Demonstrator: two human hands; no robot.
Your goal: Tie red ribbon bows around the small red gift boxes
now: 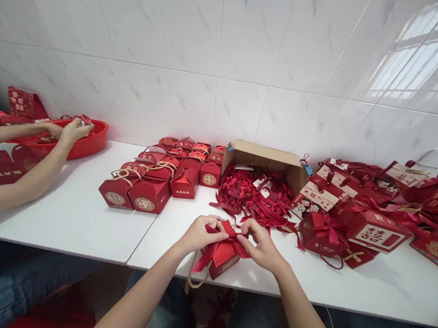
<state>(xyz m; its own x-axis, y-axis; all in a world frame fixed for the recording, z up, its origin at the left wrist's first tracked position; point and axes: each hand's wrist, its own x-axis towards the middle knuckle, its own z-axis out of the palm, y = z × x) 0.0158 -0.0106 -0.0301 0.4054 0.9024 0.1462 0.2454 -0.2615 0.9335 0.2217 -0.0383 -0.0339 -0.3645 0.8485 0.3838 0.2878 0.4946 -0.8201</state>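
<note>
Near the table's front edge stands a small red gift box (pixel 223 260), with a red ribbon (pixel 207 256) across its top. My left hand (pixel 203 234) pinches the ribbon on the box's left side. Opposite it, my right hand (pixel 260 244) has thumb and finger closed on the ribbon at the right. Between the hands the ribbon is gathered over the box top; whether it is knotted I cannot tell. A twisted rope handle (pixel 197 285) hangs from the box over the table edge.
Behind my hands, a cardboard carton (pixel 269 154) lies open with red ribbons (pixel 254 192) spilling out. Rows of closed red boxes (pixel 150 194) stand left; more gift boxes (pixel 375 229) are piled right. A co-worker's hands (pixel 73 131) hold small packets over a red basin (pixel 91 146).
</note>
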